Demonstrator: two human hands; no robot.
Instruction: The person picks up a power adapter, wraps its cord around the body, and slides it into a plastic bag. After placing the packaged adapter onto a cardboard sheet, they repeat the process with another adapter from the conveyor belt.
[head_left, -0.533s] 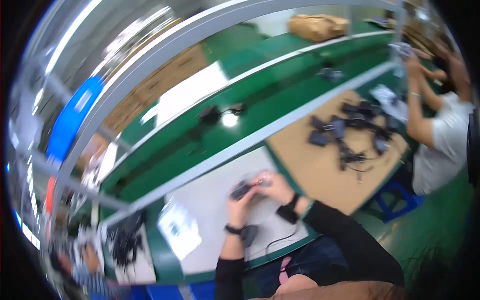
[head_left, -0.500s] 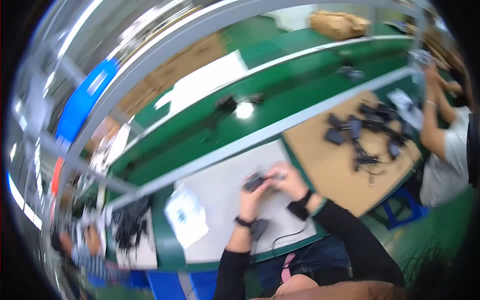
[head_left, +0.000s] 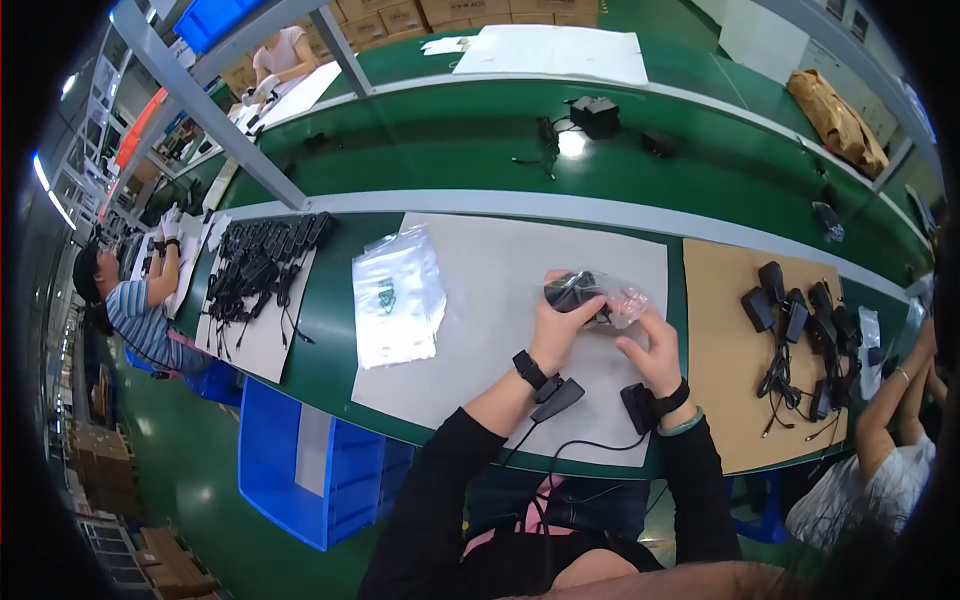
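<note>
The grey mat (head_left: 480,300) on the green bench (head_left: 330,340) carries a stack of clear bags (head_left: 398,295). Above the mat, the left hand (head_left: 560,325) curls its fingers around a black adapter (head_left: 570,290) that sits half inside a thin clear bag (head_left: 625,303). The right hand (head_left: 655,350) pinches the edge of this bag. The adapter seems stiff and compact; the film is soft, slippery, better held at its mouth.

A long green workbench (head_left: 330,350) is running across the middle of the frame. A grey mat (head_left: 480,300) is lying at its centre, a stack of clear bags (head_left: 398,295) is resting on the mat's left edge, and black adapters (head_left: 800,320) are sitting on a brown mat (head_left: 730,400) at right.
</note>
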